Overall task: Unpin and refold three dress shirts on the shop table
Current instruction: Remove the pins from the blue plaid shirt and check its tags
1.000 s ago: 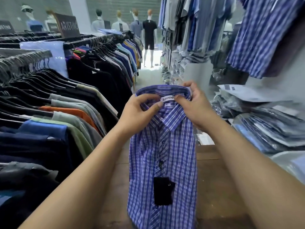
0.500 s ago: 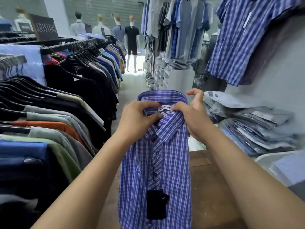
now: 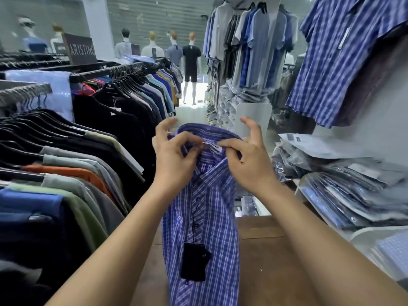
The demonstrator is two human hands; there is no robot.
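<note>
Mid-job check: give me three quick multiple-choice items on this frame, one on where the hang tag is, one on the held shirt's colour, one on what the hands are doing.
1. Where is the black hang tag?
A. Against the front of the held shirt, below the hands
B. Flat on the table beside it
C. On the clothes rack

2. What colour is the held shirt?
A. Plain white
B. Blue with white checks
C. Orange

3. What do the left hand and right hand do?
A. Rest flat on the table
B. Hang idle
C. Pinch the collar by the white label

Answers:
1 A: the tag hangs against the buttoned front.
2 B: blue-and-white plaid runs its whole length.
3 C: thumb and forefinger of each hand meet at the collar band in a pinching grip.
</note>
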